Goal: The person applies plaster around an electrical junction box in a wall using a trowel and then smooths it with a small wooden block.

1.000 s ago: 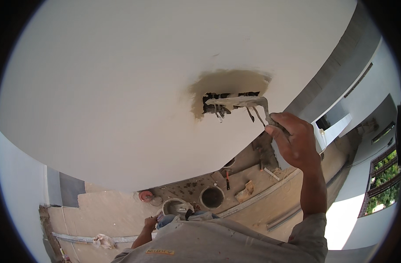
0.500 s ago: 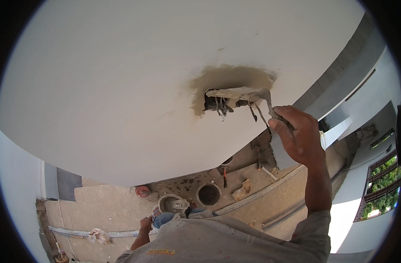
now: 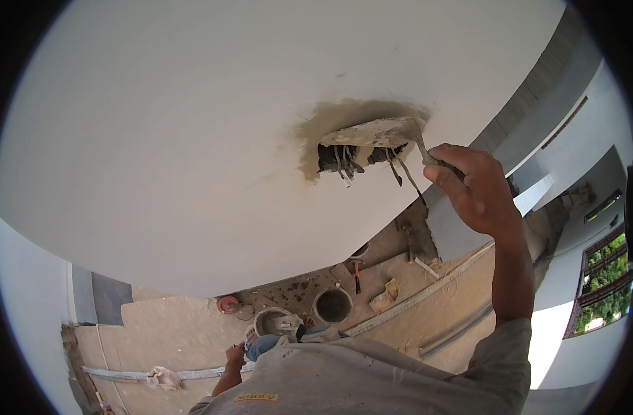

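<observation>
My right hand (image 3: 477, 185) is closed round the handle of a mortar-smeared trowel (image 3: 371, 131). Its blade lies against the wet, darker plaster patch (image 3: 330, 114) on the white wall, just above two dark box openings (image 3: 336, 159). Several loose wires (image 3: 404, 173) hang out of these openings below the blade. Down at my left side, my left hand (image 3: 235, 356) is closed, its fingers curled near a bucket; what it holds, if anything, is too small to make out.
On the floor below stand a bucket with grey mix (image 3: 266, 319) and a dark round bucket (image 3: 332, 306). A hammer with an orange handle (image 3: 357, 280), a red reel-like disc (image 3: 228, 304) and long metal strips (image 3: 206, 374) lie about. The wall's right edge borders a grey recess.
My right hand has moved the trowel slightly upward and tilted it, so more of its blade face and more of the openings show. My left hand stays low at my side.
</observation>
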The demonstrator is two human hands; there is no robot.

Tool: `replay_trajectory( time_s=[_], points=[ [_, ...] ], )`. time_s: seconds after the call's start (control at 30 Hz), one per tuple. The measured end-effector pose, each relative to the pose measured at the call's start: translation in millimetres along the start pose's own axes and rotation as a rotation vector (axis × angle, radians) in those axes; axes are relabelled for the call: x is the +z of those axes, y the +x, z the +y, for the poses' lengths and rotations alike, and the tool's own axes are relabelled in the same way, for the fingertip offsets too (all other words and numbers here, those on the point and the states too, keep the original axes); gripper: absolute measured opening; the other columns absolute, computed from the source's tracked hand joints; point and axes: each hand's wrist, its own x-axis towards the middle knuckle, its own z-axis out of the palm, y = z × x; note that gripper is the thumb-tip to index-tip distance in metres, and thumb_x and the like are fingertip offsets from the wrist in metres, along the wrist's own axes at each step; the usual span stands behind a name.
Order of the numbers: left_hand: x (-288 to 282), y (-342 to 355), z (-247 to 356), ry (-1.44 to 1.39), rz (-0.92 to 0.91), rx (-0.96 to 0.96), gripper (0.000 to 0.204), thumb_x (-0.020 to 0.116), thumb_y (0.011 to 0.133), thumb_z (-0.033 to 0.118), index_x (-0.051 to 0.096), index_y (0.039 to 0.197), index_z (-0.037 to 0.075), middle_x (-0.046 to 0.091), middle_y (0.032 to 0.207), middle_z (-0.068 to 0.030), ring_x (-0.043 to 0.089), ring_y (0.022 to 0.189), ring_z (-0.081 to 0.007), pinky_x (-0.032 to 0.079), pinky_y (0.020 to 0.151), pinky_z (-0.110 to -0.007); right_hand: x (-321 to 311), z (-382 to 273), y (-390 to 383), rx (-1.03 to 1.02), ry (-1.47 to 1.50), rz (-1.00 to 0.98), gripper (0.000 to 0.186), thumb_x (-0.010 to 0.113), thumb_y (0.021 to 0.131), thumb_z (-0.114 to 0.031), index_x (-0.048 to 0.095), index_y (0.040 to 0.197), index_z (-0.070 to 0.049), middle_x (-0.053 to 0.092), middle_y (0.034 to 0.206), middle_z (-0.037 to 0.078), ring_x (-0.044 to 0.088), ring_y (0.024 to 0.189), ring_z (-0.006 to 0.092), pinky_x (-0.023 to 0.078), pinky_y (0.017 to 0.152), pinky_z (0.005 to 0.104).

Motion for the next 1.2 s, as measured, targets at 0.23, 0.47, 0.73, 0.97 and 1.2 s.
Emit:
replay_trajectory(
  time_s=[0.23, 0.47, 0.73, 0.97, 1.2],
  points=[
    [6, 4, -11, 0.020, 0.002, 0.004, 0.042, 0.067, 0.087, 0.040, 0.064, 0.100, 0.000, 0.066, 0.080, -0.0096, 0.053, 0.051, -0.0202, 0.046, 0.044, -0.037, -9, 7, 9, -0.002, 0.008, -0.041, 0.030, 0.063, 0.091, -0.026, 0.066, 0.097, 0.003, 0.064, 0.083, 0.022, 0.060, 0.076, 0.0366, 0.047, 0.073, 0.0409],
    [12, 11, -3, -0.032, 0.012, 0.092, 0.039, 0.067, 0.085, 0.039, 0.064, 0.094, 0.001, 0.065, 0.079, -0.0100, 0.057, 0.055, -0.0227, 0.047, 0.044, -0.038, -16, 12, 6, 0.043, 0.119, 0.009, 0.032, 0.064, 0.090, -0.027, 0.068, 0.101, 0.003, 0.068, 0.084, 0.020, 0.064, 0.075, 0.0323, 0.049, 0.073, 0.0384],
    [17, 9, -9, -0.040, 0.003, -0.013, 0.044, 0.064, 0.090, 0.038, 0.061, 0.115, 0.001, 0.070, 0.093, -0.0108, 0.046, 0.048, -0.0161, 0.041, 0.042, -0.035, -4, 9, -8, -0.049, 0.046, 0.068, 0.035, 0.066, 0.090, -0.027, 0.069, 0.103, 0.005, 0.071, 0.096, 0.021, 0.069, 0.089, 0.0349, 0.052, 0.081, 0.0392],
    [22, 1, -14, -0.076, -0.013, 0.012, 0.041, 0.065, 0.088, 0.039, 0.063, 0.101, 0.000, 0.067, 0.083, -0.0094, 0.054, 0.055, -0.0203, 0.043, 0.042, -0.035, -1, 3, 1, -0.079, -0.026, 0.016, 0.037, 0.064, 0.092, -0.028, 0.068, 0.107, 0.006, 0.070, 0.103, 0.024, 0.067, 0.094, 0.0393, 0.052, 0.084, 0.0408],
    [23, 5, -4, -0.076, -0.067, 0.015, 0.044, 0.063, 0.091, 0.038, 0.060, 0.113, 0.000, 0.071, 0.096, -0.0109, 0.042, 0.044, -0.0150, 0.037, 0.039, -0.033, -26, 17, -1, 0.024, 0.057, -0.040, 0.040, 0.065, 0.090, -0.031, 0.068, 0.107, 0.005, 0.069, 0.100, 0.024, 0.066, 0.092, 0.0393, 0.050, 0.084, 0.0418]
  ],
)
